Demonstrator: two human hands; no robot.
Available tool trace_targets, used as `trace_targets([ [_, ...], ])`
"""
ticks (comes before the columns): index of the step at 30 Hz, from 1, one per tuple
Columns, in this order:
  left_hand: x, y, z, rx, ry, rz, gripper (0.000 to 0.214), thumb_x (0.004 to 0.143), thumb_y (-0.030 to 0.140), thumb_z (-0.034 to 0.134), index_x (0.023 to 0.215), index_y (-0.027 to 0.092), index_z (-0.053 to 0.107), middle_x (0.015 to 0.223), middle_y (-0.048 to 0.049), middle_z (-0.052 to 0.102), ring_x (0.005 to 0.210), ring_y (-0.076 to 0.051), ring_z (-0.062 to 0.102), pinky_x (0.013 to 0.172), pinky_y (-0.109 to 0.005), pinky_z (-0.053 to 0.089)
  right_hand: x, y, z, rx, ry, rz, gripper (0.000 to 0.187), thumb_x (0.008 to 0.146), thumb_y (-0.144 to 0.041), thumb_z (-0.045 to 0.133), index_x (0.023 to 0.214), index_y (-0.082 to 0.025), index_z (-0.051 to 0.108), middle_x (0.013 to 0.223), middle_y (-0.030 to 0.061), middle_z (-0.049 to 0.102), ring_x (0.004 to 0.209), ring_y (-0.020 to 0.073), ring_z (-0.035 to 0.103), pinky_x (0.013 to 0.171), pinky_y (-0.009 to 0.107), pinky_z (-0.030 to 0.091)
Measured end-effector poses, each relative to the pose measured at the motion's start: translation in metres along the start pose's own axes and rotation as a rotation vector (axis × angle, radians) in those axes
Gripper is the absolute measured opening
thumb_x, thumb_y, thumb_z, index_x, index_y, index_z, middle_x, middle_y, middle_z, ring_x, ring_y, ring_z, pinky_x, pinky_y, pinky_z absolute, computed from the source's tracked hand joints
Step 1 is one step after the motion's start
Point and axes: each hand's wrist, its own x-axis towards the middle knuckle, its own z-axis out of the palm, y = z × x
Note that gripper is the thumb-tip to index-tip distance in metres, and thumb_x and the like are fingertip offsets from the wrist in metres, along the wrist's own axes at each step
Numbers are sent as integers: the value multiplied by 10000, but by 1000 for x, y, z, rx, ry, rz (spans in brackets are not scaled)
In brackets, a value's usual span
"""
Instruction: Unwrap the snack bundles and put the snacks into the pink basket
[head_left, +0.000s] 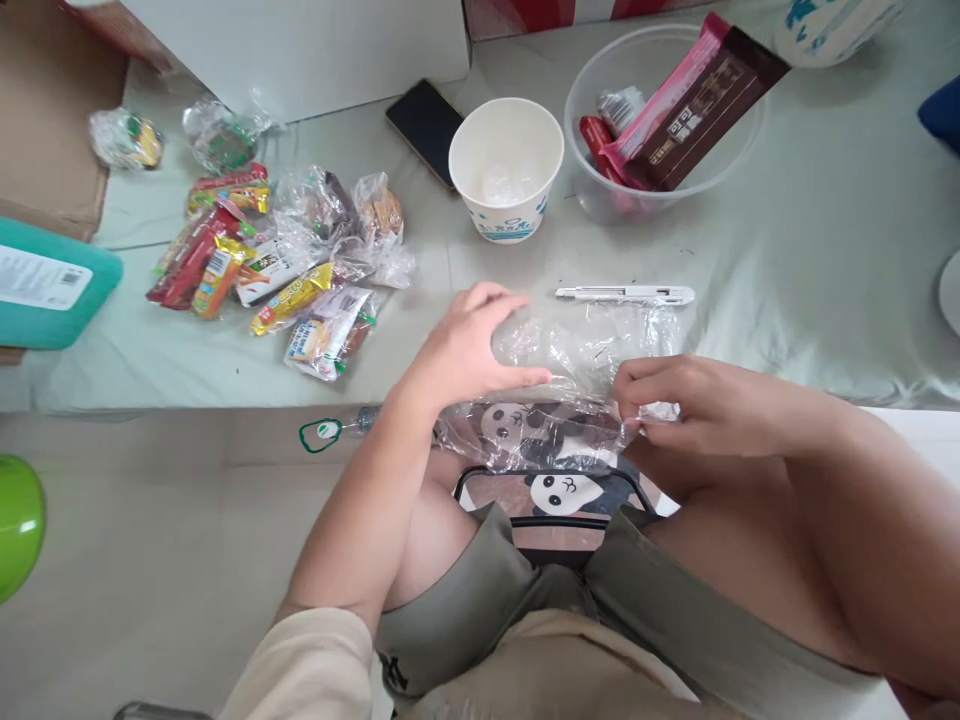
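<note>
Pale green cloth covers the bench (825, 300), where a seated person handles a clear plastic bag (585, 345) printed with pandas. The bag sits at the near edge of the bench, above the person's knees. The right hand (675, 400) has its grip closed, thumb and fingertips pinching the film at the bag's right side. The left hand (465, 350) is loosely open, its fingers curved over the bag's left side and its thumb lying along the film, clamping nothing. Between the two grips the film bunches and wrinkles.

The bag looks almost weightless, limp and slick. It seems likely to slip from under a flat palm and to crumple rather than keep its shape. A firm pinch on a doubled edge or the rim looks like the surest hold, with care against tearing.

Just beyond the grips lies a slim white tool (626, 294). Farther beyond stand a paper cup (506, 165), a dark phone (426, 128) and a clear bowl (720, 160) of wrapped bars. Well to the left of the left grip lie scattered snack packets (262, 260). Below the grips, on the lap, rests a dark-trimmed panda pouch (559, 495).
</note>
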Motion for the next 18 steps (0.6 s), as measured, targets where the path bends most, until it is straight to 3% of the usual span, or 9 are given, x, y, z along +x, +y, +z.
trace_targets([
  [1,1,3,4,63,-25,-2,456,724,406,847,1125,212,749,1307,-96,686,1182,-265,643,963,-388,522,0,0,1,6,-13,8,177,915,-232,502,799,-203,631,901,40,646,787,152,605,752,302,466],
  [3,3,3,7,86,40,-55,153,885,295,681,968,194,760,1117,-81,758,991,-210,700,868,-358,532,0,1,1,8,-33,31,154,899,-233,505,787,-203,607,895,42,635,773,157,589,752,313,455],
  [6,9,-8,4,-79,208,-179,231,984,305,568,841,193,709,765,-22,731,618,-130,635,631,-298,484,-1,5,0,-9,-55,74,128,879,-250,509,777,-207,575,894,46,625,759,164,568,749,326,441],
  [9,13,-23,-4,-200,329,-269,247,998,358,589,825,207,681,620,33,658,437,-87,487,485,-276,376,-1,6,-1,-24,-57,93,121,866,-274,507,773,-212,553,883,48,623,762,173,557,755,333,435],
  [14,19,-36,-15,-98,495,-240,284,1010,349,581,777,202,651,522,74,501,448,-82,422,516,-298,343,0,3,-4,-40,-69,119,127,851,-296,502,757,-216,534,859,45,632,743,170,548,742,330,436],
  [18,15,-24,-23,4,679,-186,226,996,229,573,774,193,593,588,77,444,606,-74,410,637,-281,333,-1,4,-6,-26,-4,48,123,861,-284,515,764,-218,554,828,33,636,726,162,559,721,319,445],
])
